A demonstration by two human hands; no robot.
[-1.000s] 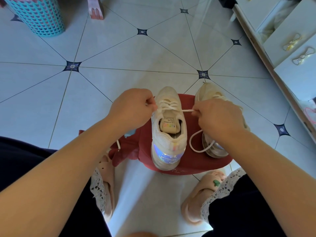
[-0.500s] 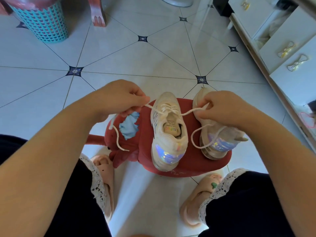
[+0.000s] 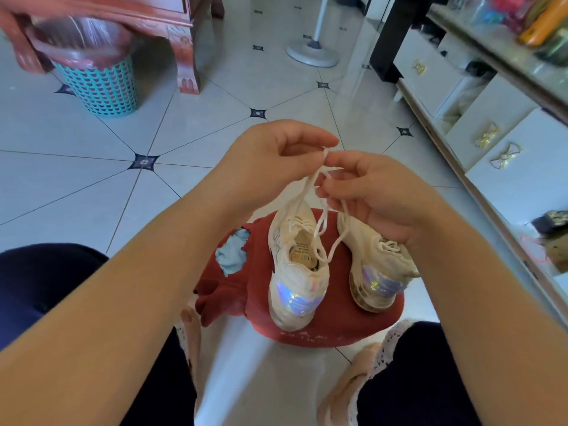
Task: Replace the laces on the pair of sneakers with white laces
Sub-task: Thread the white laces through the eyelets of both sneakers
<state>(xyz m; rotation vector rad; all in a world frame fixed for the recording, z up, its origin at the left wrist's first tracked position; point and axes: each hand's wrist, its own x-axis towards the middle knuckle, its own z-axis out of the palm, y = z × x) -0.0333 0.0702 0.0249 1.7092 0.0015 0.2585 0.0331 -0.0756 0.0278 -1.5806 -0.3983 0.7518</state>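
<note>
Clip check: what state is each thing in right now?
left hand, pinching lace ends.
right hand, fingers curled round lace.
lace, threaded in centre sneaker, ends held up.
centre sneaker, on stool, untied.
right-side sneaker, on stool, laced.
stool, carrying both sneakers.
bin, bag-lined.

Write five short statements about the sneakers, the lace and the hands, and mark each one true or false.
1. The left sneaker and the right sneaker stand on the red stool. True.
2. The left hand and the right hand both pinch the lace. True.
3. The lace runs to the right sneaker. False: it comes from the left sneaker.
4. A teal basket stands on the floor at the far left. True.
5. Both hands rest on the stool. False: they are in the air above the sneakers.
</note>
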